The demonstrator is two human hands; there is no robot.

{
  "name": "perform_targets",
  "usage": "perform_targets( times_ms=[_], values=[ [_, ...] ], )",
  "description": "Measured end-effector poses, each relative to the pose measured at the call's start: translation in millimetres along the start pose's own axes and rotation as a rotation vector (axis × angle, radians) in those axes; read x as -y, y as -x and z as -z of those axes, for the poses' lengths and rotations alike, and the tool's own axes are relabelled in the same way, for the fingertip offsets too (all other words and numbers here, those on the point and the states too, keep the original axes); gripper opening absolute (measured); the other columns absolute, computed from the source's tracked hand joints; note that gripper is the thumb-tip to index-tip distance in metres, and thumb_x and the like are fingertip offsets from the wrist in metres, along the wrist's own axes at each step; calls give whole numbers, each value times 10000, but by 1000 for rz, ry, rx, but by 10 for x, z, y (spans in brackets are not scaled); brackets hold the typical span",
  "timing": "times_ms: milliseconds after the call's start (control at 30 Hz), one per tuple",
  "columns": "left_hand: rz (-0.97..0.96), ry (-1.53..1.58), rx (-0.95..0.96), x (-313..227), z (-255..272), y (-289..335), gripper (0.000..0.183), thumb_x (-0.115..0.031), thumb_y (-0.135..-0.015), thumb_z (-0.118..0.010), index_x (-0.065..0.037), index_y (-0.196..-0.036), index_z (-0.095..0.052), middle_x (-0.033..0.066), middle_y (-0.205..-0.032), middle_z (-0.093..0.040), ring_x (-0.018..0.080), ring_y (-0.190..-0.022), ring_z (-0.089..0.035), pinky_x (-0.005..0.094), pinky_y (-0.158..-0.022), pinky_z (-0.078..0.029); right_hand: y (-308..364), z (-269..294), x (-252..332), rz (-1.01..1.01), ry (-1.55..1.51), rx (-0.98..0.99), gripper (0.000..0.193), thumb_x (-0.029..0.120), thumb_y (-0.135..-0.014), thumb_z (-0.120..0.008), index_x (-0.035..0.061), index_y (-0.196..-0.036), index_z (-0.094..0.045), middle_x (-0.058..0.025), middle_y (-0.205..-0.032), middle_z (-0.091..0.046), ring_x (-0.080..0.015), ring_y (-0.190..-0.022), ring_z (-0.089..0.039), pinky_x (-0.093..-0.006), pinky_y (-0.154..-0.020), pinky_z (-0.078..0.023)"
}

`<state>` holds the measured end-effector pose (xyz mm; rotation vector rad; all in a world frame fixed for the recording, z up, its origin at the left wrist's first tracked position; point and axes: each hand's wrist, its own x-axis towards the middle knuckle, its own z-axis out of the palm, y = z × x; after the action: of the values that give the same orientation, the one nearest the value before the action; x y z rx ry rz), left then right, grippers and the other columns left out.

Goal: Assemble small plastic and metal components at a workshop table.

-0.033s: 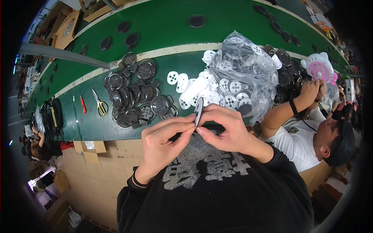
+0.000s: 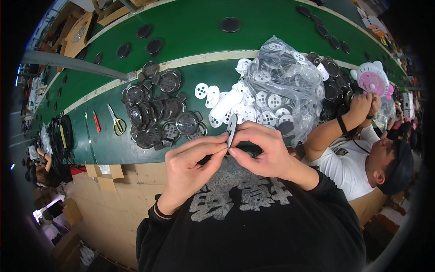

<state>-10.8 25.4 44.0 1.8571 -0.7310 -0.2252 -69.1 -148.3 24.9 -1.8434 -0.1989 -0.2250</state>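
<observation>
Both of my hands meet just in front of my chest over the near edge of the green table [image 2: 190, 27]. My left hand [image 2: 192, 170] and my right hand [image 2: 263, 149] pinch a thin round disc [image 2: 231, 127] held on edge between the fingertips; it looks white on one face and dark on the other. Just beyond my hands lies a heap of black round grille parts [image 2: 158, 118]. To its right are loose white perforated discs [image 2: 206, 93] and a clear plastic bag [image 2: 281, 86] full of the same white discs.
Yellow-handled scissors [image 2: 117, 121] and a red cutter [image 2: 96, 121] lie left of the black heap. Single black discs [image 2: 230, 24] dot the far belt. At the right a seated person [image 2: 362, 158] handles a pink and white fan part [image 2: 371, 81]. Cardboard boxes [image 2: 106, 172] sit below the table edge.
</observation>
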Motion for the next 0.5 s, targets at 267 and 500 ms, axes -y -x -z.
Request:
perform_targets(
  times_ms=[267, 500],
  values=[
    [-70, -91, -46, -23, -37, 31, 148, 47, -688, -700, 0, -825, -668, 94, -900, -679, 198, -762, -672, 263, -623, -541, 37, -20, -41, -45, -130, -10, 107, -18, -738, -652, 9, -819, -587, -77, -764, -603, -184, -666, -607, -268, -592, -480],
    [-164, -194, -76, -22, -70, 68, 187, 56, -658, -707, -3, -828, -655, 80, -904, -664, 216, -767, -657, 284, -651, -535, 87, -54, -57, -159, -281, -24, 101, -21, -746, -647, 1, -823, -584, -77, -780, -608, -154, -692, -616, -250, -616, -484]
  ],
)
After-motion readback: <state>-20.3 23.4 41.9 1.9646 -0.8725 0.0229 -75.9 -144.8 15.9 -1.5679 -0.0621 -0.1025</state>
